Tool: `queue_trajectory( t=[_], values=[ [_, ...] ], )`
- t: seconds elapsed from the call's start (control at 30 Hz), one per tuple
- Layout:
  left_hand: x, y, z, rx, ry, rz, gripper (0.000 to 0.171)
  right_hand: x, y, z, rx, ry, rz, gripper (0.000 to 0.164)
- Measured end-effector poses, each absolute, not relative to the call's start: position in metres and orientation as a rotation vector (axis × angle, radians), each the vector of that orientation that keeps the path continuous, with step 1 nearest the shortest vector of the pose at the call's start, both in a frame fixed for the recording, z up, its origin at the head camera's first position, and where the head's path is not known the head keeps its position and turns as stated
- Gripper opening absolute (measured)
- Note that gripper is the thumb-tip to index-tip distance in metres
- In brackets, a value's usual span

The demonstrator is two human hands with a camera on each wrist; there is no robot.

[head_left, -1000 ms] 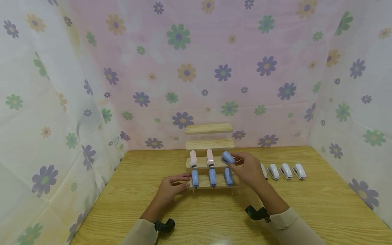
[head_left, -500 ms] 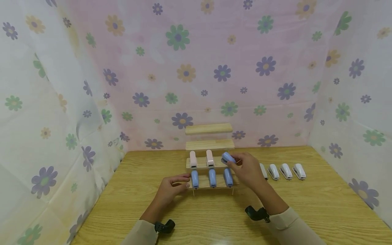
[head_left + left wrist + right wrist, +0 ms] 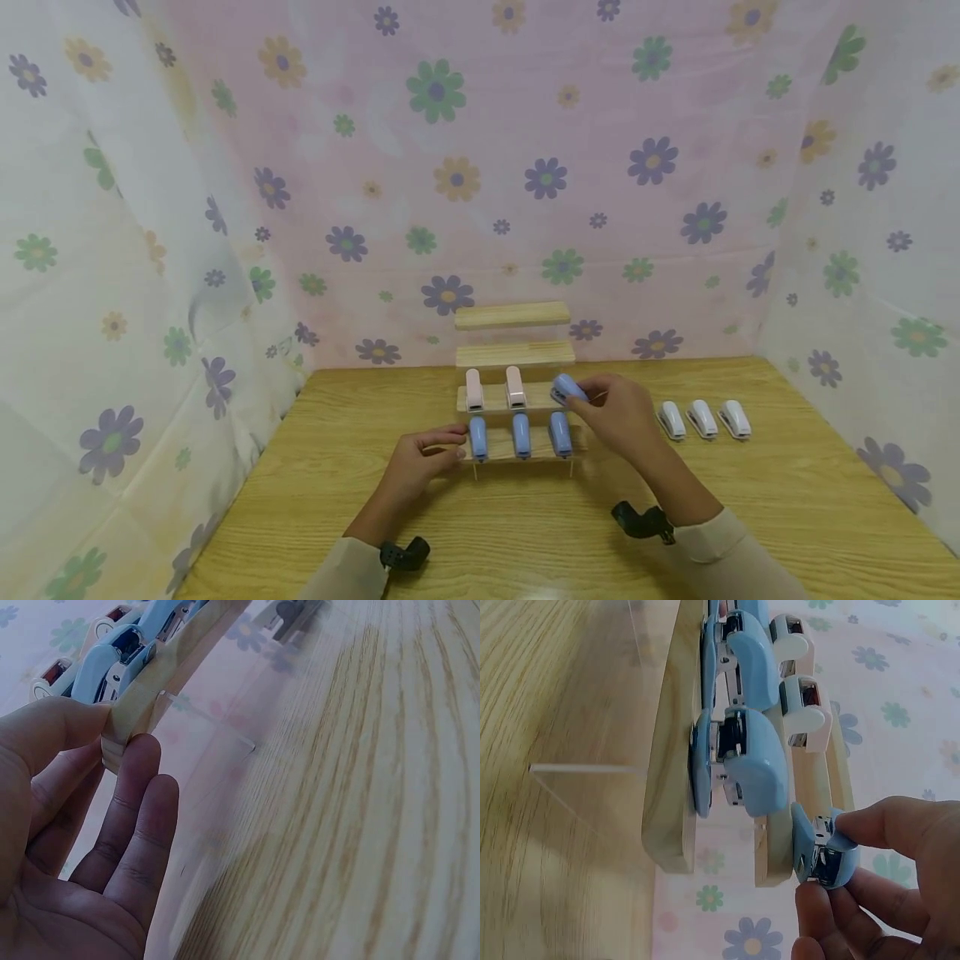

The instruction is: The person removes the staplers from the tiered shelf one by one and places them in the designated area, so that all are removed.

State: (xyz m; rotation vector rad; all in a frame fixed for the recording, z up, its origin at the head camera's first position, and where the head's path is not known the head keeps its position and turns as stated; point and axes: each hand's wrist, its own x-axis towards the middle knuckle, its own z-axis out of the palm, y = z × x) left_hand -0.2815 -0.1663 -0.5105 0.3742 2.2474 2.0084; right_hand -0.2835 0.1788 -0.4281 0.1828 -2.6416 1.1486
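My right hand (image 3: 621, 417) pinches a blue stapler (image 3: 567, 388) between thumb and fingers, at the right end of the second board from the bottom of a tiered wooden rack. In the right wrist view that stapler (image 3: 843, 864) lies tilted against the board's end. My left hand (image 3: 420, 468) holds the left end of the lowest board (image 3: 142, 705), thumb above and fingers at its end and underside. Several blue staplers (image 3: 521, 435) stand along this lowest board. Two pale pink staplers (image 3: 514, 387) stand on the board behind, left of the held one.
Several white staplers (image 3: 701, 419) lie in a row on the wooden table (image 3: 360, 400) to the right of the rack. Two higher boards (image 3: 513, 354) rise at the back, before a flowered cloth (image 3: 495, 108). Clear supports (image 3: 585, 768) carry the rack.
My right hand has shifted slightly right with the blue stapler, and a white stapler beside it is now hidden behind the hand. My left hand stays on the board.
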Motion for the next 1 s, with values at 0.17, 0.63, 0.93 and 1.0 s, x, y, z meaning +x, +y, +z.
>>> queue_trajectory(
  t=[0.17,0.63,0.93,1.0],
  values=[
    [-0.282,-0.167,-0.511,0.382,2.221,2.025,0.025,-0.279,0.189,-0.430,0.172,-2.630,1.145,0.029],
    [-0.281,-0.168,-0.512,0.378,2.213,2.028,0.026,-0.261,0.213,-0.433,0.181,-2.635,1.160,0.028],
    [-0.283,-0.167,-0.511,0.384,2.193,2.038,0.026,-0.252,0.232,-0.441,0.165,-2.701,1.042,0.029],
    [-0.282,-0.167,-0.511,0.383,2.194,2.036,0.027,-0.251,0.235,-0.443,0.158,-2.716,1.019,0.031]
  ],
)
